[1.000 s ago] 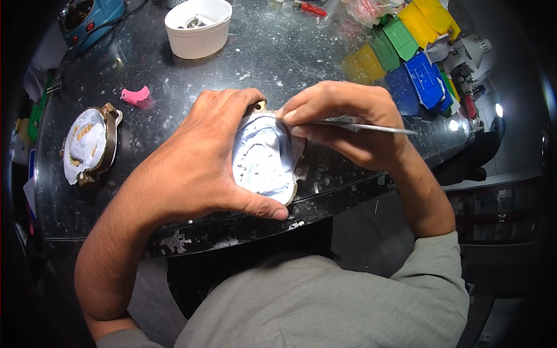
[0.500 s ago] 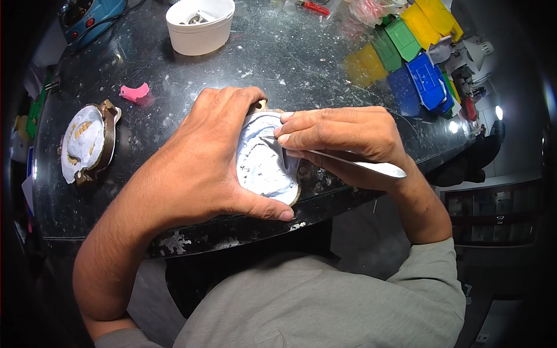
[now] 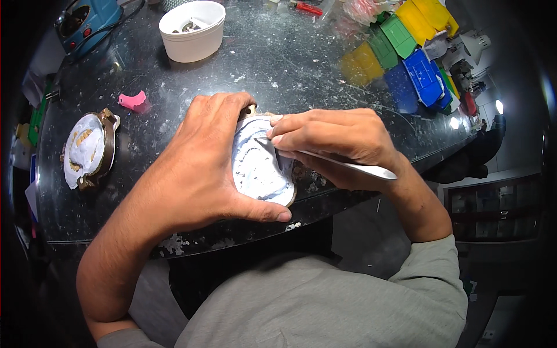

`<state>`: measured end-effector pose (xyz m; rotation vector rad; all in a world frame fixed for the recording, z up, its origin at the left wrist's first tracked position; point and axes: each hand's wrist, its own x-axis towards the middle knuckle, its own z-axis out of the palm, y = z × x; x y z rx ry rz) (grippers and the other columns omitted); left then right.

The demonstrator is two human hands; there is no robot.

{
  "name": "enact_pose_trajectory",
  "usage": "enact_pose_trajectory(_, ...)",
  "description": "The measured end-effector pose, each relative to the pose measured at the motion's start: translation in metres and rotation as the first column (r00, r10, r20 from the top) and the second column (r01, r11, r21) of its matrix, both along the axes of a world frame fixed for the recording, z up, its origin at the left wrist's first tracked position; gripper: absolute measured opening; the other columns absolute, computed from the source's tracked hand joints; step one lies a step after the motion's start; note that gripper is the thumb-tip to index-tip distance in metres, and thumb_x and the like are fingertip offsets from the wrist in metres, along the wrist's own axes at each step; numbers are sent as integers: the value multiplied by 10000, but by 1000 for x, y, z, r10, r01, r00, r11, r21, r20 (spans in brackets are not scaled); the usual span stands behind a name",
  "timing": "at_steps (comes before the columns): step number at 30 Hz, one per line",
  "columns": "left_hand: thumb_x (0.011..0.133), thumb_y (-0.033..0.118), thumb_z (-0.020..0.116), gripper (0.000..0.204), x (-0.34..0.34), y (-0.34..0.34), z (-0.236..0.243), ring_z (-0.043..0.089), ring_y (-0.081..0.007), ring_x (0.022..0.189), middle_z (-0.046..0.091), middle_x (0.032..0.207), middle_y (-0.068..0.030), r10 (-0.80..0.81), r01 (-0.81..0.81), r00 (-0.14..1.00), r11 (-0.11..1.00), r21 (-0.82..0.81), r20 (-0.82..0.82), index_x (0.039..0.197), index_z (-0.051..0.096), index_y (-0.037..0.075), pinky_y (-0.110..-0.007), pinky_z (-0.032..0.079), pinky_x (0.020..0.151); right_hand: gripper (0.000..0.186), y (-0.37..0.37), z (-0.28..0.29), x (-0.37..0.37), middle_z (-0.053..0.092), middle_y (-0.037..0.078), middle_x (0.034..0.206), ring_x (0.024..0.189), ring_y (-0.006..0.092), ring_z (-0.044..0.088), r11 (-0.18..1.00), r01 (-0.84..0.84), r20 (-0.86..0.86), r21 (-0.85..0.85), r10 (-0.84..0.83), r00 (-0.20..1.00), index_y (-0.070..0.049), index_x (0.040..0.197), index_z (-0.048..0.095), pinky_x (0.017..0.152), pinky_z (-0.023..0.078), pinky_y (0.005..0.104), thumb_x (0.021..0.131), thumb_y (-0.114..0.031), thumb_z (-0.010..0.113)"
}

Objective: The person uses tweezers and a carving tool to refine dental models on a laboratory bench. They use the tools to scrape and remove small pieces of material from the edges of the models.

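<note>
My left hand [image 3: 200, 168] is wrapped round a dental flask half [image 3: 255, 171] near the bench's front edge, thumb along its near rim and fingers at its far side. White plaster fills it, with a curved, arch-shaped hollow and bluish smudges on the surface. In my right hand [image 3: 342, 136] is a slim carving tool [image 3: 371, 169], pinched between thumb and fingers, its pale handle pointing back toward my wrist. The tool's dark tip meets the plaster on the right side of the arch. My fingers partly hide the flask's right rim.
A second plaster-filled flask half [image 3: 108, 148] lies at left, near a pink curved piece [image 3: 133, 101]. Farther back stand a white tub [image 3: 191, 46] with metal parts and a blue machine [image 3: 96, 29]. Blue [image 3: 422, 76], green [image 3: 398, 35] and yellow bins [image 3: 429, 20] sit at far right.
The view has shifted slightly. Both hands keep their holds on the flask half and the carving tool, and the tool's tip stays at about the same spot on the plaster.
</note>
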<state>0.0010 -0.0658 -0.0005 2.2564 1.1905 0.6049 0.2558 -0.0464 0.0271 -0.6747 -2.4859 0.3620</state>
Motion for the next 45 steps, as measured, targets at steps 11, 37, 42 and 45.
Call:
enact_pose_trajectory(11, 849, 577, 816, 1016, -3, -2, -6, 445, -402, 1421, 489, 1474, -266, -49, 48, 998, 998, 38, 26, 1553, 425, -43, -515, 361, 1223, 151, -3, -10, 7, 821, 161, 1077, 1074, 308, 804, 997, -59, -64, 58, 63, 996, -18, 1008, 817, 944, 671, 394, 860, -34, 844)
enact_pose_trajectory(37, 1056, 334, 656, 558, 4, 2, 2, 481, -350, 1345, 530, 1377, -213, -77, 76, 997, 997, 16, 25, 1465, 495, -11, -458, 382, 1178, 159, -11, -14, 3, 795, 165, 1043, 1066, 341, 800, 982, -76, -45, 170, 85, 995, -5, 999, 776, 933, 684, 451, 876, -101, 808)
enact_pose_trajectory(42, 1049, 328, 666, 557, 7, -1, 3, 476, -348, 1336, 523, 1361, -211, -59, 59, 998, 998, 14, 8, 1453, 494, -14, -455, 381, 1175, 141, -13, -21, 2, 766, 130, 1056, 1112, 323, 783, 976, -52, -53, 214, 64, 997, -25, 989, 724, 936, 680, 420, 901, -122, 777)
enact_pose_trajectory(45, 1046, 319, 675, 554, 8, -3, 6, 476, -352, 1329, 520, 1357, -211, -35, 35, 999, 999, -10, -6, 1450, 494, -15, -452, 378, 1176, 133, -14, -25, 1, 743, 99, 1064, 1125, 300, 774, 967, -41, -69, 250, 60, 996, -44, 975, 672, 919, 679, 377, 921, -140, 747)
